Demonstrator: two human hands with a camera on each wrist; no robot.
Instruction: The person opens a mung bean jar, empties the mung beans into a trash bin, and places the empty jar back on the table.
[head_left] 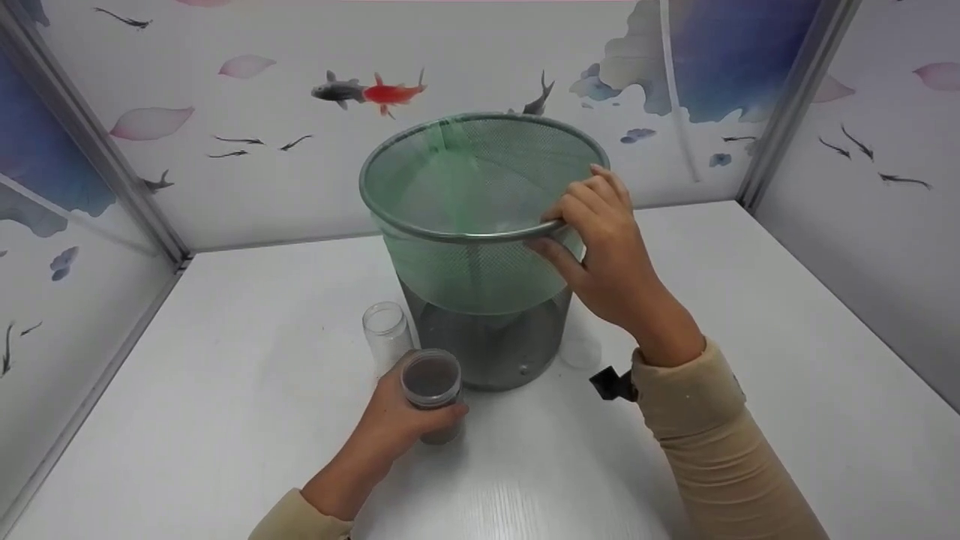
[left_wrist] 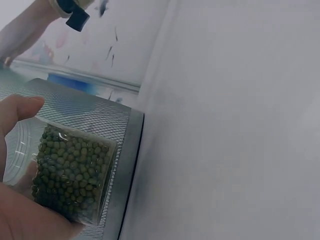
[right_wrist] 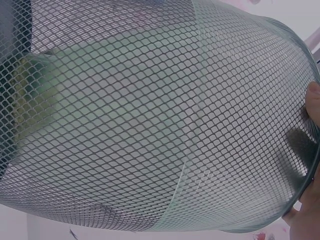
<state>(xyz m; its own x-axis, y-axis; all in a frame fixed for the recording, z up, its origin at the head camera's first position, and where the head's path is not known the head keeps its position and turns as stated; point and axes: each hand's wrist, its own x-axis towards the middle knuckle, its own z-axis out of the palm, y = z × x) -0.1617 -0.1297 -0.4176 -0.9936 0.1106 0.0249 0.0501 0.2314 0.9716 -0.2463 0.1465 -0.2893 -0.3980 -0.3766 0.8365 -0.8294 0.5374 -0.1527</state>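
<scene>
A clear plastic jar [head_left: 433,375], part filled with small green beans [left_wrist: 72,172], is held by my left hand [head_left: 390,412], fingers and thumb wrapped round its side. It is upright in front of a grey mesh wastebasket [head_left: 487,352]. With fingers over the rim and thumb beneath it, my right hand [head_left: 607,240] grips the basket's near right edge. A thin green bag [head_left: 442,274] lines the basket and folds down over its outside. In the right wrist view the mesh fills most of the picture, with the right hand [right_wrist: 307,215] at the rim.
A second clear jar [head_left: 386,326] stands just behind my left hand, left of the basket. Right of the basket's base lies a round clear piece [head_left: 581,351]. The white table [head_left: 247,375] is bordered by printed panels [head_left: 285,180] with fish and petals.
</scene>
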